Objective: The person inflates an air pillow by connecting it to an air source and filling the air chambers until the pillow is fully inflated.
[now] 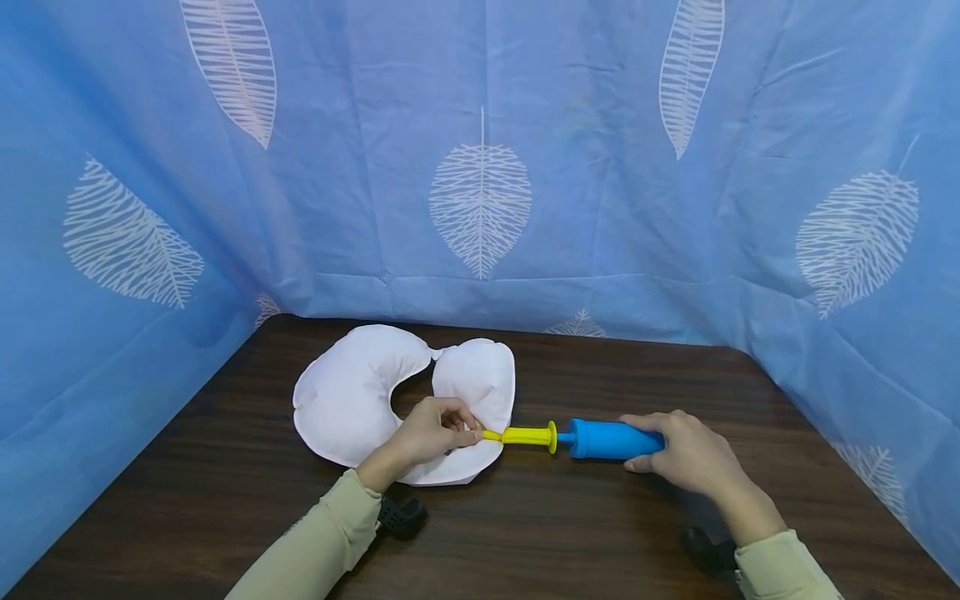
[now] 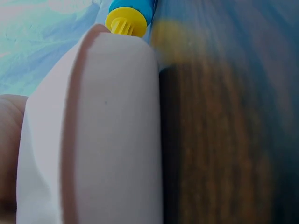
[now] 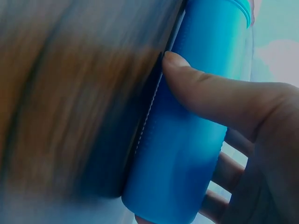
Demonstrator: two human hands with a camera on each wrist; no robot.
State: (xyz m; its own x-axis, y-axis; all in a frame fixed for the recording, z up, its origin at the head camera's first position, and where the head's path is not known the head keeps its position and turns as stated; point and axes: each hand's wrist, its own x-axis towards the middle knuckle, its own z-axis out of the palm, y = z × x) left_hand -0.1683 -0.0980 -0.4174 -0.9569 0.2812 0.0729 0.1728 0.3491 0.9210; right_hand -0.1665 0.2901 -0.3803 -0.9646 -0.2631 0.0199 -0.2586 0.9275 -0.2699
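A white U-shaped inflatable neck pillow (image 1: 341, 400) lies on the dark wooden table, its two ends close together. My left hand (image 1: 427, 433) reaches over its near part and pinches the thin yellow nozzle (image 1: 491, 435) of a hand air pump between thumb and fingers, right at the pillow's surface. The exact spot where nozzle meets pillow is hidden by the fingers. From there the pump's yellow section (image 1: 527, 436) runs right to its blue barrel (image 1: 611, 440), with a short blue rod between. My right hand (image 1: 693, 454) grips the barrel's far end, thumb along the near side (image 3: 201, 88).
Brown wooden table (image 1: 570, 533) lies under everything. Blue curtains (image 1: 585, 217) with white leaf prints enclose the back and both sides. Dark wrist-camera mounts (image 1: 403, 518) hang under both wrists near the table.
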